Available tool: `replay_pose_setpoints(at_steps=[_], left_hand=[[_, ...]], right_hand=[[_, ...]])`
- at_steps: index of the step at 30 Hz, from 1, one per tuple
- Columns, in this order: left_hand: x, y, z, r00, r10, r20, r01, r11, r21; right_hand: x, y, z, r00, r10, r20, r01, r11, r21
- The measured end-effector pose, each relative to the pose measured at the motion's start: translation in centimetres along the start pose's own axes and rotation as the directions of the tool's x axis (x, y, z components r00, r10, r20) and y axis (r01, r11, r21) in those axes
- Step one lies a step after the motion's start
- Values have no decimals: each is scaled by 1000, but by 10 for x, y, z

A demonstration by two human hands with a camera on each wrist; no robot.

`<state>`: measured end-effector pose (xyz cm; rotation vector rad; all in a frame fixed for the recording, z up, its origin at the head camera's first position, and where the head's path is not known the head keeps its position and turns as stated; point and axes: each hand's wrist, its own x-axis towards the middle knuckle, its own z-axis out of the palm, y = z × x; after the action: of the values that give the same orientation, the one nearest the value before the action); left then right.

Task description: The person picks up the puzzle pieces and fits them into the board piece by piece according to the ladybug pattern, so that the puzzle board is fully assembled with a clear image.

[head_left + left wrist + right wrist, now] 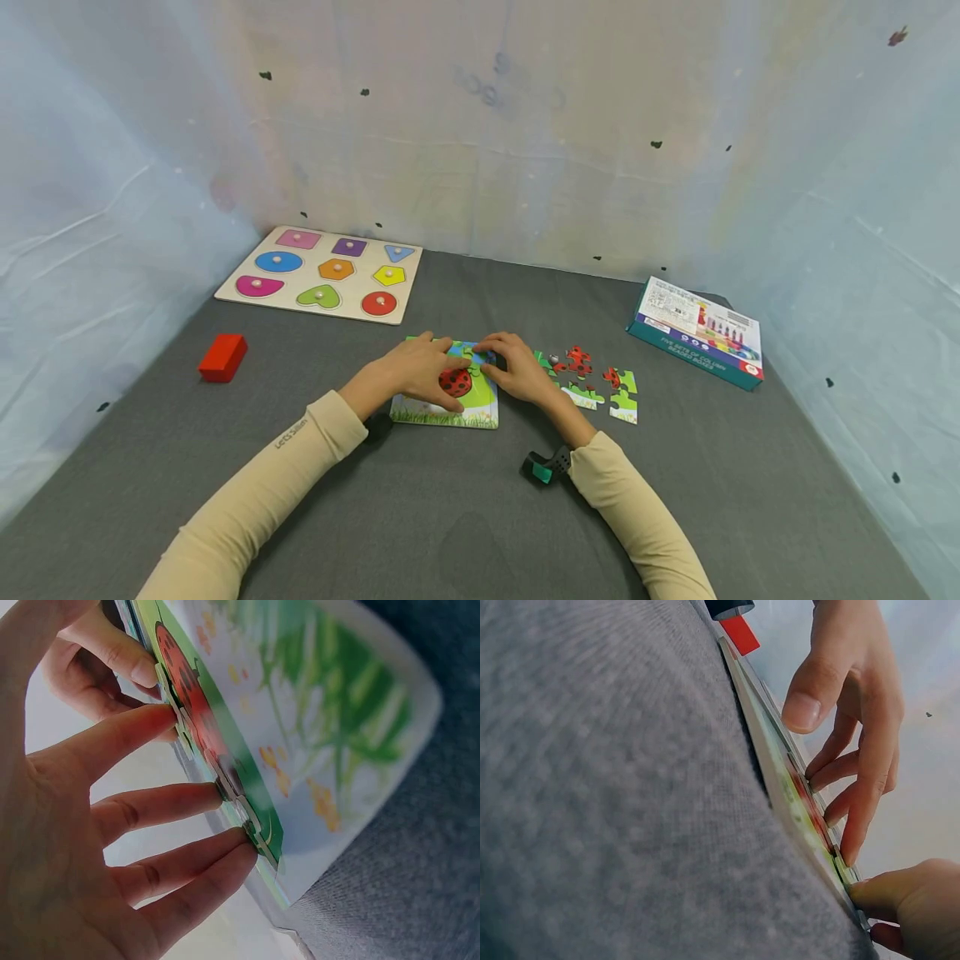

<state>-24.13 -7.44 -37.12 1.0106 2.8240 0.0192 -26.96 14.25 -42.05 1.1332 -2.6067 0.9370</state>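
A puzzle board point(480, 417) with a grassy border lies on the grey table, an assembled red ladybug picture point(455, 383) on it. The left hand point(423, 371) spreads over its left part. In the left wrist view, the left hand's point(75, 817) fairly straight fingertips touch the joined pieces. The right hand point(519, 373) is at the board's upper right, thumb and fingers bent around a green piece point(471, 357). In the right wrist view, the right hand point(930, 904) pinches at the piece edge beside the left hand's point(866, 712) index fingertip. Its exact fit is hidden.
Several loose puzzle pieces point(579, 362) lie right of the board. A wooden shape board point(347, 304) is at the back left, a red block point(222, 358) at the left, and a boxed set point(697, 333) at the back right. A dark wrist device point(546, 468) is by the right sleeve.
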Motion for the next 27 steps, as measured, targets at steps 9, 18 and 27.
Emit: replay_pose_setpoints(at_steps=[9, 18, 27], left_hand=[[-1, 0, 3, 1000, -3, -15, 3, 1000, 6], [-3, -1, 7, 999, 14, -36, -14, 1000, 16], [-1, -1, 9, 998, 57, -19, -57, 998, 7]], right_hand=[[0, 1, 0, 1000, 5, 1, -5, 1000, 1], [-1, -1, 0, 1000, 14, 5, -14, 1000, -4], [0, -3, -1, 999, 32, 16, -33, 999, 7]])
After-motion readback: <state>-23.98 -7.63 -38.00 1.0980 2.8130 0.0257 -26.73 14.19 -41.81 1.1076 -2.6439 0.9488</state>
